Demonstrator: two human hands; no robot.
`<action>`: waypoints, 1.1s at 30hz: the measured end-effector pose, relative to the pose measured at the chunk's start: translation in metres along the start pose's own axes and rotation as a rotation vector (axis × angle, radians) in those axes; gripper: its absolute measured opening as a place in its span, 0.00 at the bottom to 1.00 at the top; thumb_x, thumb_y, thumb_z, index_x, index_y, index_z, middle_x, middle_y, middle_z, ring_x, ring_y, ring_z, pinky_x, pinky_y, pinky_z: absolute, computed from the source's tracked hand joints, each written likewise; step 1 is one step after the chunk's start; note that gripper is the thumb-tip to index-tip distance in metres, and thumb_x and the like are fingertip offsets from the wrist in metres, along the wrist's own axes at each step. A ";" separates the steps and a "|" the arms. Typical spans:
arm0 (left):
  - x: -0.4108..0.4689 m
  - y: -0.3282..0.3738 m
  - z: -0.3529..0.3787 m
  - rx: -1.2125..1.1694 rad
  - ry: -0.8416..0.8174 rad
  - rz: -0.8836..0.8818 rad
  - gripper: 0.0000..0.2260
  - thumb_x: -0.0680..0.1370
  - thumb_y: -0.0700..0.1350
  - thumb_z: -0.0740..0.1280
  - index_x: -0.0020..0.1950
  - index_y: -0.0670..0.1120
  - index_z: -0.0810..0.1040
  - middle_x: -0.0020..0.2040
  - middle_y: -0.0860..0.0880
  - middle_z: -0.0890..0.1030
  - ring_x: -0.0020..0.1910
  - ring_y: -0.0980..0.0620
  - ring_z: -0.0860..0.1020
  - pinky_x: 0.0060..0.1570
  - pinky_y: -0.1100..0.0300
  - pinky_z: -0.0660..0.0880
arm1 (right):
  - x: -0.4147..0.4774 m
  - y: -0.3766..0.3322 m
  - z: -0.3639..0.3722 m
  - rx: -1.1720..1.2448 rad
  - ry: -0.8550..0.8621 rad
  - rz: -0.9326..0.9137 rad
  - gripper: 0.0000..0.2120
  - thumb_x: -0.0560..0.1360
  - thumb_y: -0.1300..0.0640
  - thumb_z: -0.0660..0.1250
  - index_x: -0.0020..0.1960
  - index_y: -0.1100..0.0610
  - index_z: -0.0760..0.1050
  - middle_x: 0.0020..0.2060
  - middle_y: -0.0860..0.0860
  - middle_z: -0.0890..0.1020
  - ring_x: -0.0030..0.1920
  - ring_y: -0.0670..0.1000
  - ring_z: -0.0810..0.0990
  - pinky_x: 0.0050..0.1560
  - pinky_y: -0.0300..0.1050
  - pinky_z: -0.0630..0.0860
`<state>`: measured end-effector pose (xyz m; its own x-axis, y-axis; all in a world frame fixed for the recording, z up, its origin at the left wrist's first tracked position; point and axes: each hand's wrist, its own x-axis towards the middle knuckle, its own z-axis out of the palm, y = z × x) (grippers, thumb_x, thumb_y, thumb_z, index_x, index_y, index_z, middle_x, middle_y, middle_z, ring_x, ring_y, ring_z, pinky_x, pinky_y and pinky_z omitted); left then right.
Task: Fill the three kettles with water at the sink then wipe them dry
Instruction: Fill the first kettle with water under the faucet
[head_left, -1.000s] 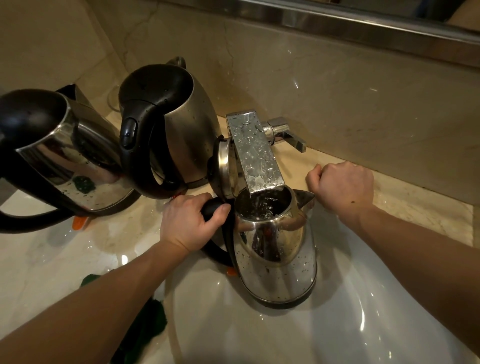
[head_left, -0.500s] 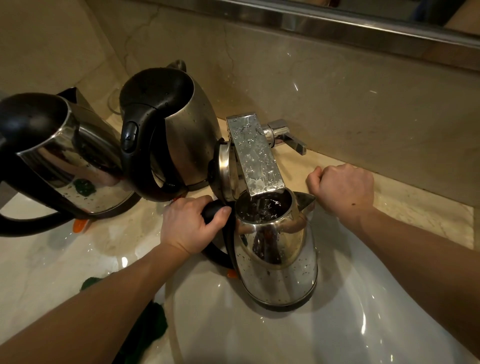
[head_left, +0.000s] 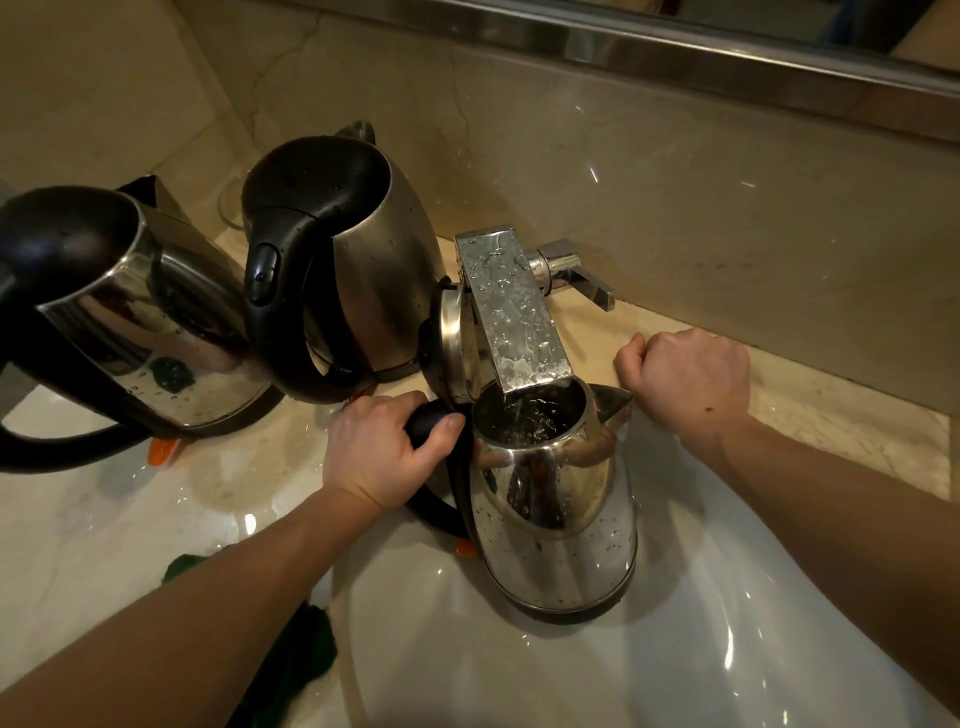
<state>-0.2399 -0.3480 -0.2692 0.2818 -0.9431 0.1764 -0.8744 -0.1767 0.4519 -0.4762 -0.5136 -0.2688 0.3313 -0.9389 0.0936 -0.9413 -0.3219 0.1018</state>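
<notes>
Steel kettle, shiny, lid up, under wet chrome box spout; L hand grasps black handle; R hand clenched, apparently empty. Risk: overfill if tap runs on.

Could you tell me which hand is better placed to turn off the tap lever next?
Probably the right: the right hand rests curled and empty on the counter near the lever, while the left hand grips the handle of the kettle.
</notes>
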 end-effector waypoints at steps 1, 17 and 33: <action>0.000 0.000 0.000 -0.001 0.000 0.000 0.30 0.73 0.65 0.50 0.39 0.44 0.81 0.28 0.48 0.77 0.30 0.47 0.75 0.33 0.58 0.66 | 0.000 0.000 0.000 -0.001 0.001 0.001 0.23 0.79 0.48 0.49 0.30 0.56 0.69 0.24 0.52 0.69 0.30 0.56 0.73 0.35 0.44 0.67; -0.001 0.001 0.000 -0.001 0.019 0.009 0.29 0.73 0.65 0.50 0.38 0.44 0.81 0.27 0.48 0.77 0.29 0.48 0.75 0.33 0.59 0.63 | 0.000 0.000 0.001 0.009 -0.003 0.012 0.24 0.79 0.48 0.49 0.28 0.56 0.69 0.24 0.53 0.71 0.30 0.56 0.74 0.35 0.44 0.70; 0.000 -0.001 0.001 -0.005 0.020 0.020 0.28 0.73 0.64 0.52 0.35 0.43 0.79 0.26 0.47 0.76 0.27 0.48 0.74 0.30 0.59 0.65 | 0.001 0.000 0.003 -0.008 0.006 0.001 0.23 0.79 0.48 0.49 0.30 0.55 0.69 0.24 0.52 0.69 0.30 0.57 0.74 0.34 0.44 0.68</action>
<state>-0.2399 -0.3479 -0.2708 0.2723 -0.9406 0.2030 -0.8780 -0.1566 0.4523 -0.4763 -0.5149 -0.2713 0.3308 -0.9385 0.0991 -0.9410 -0.3201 0.1093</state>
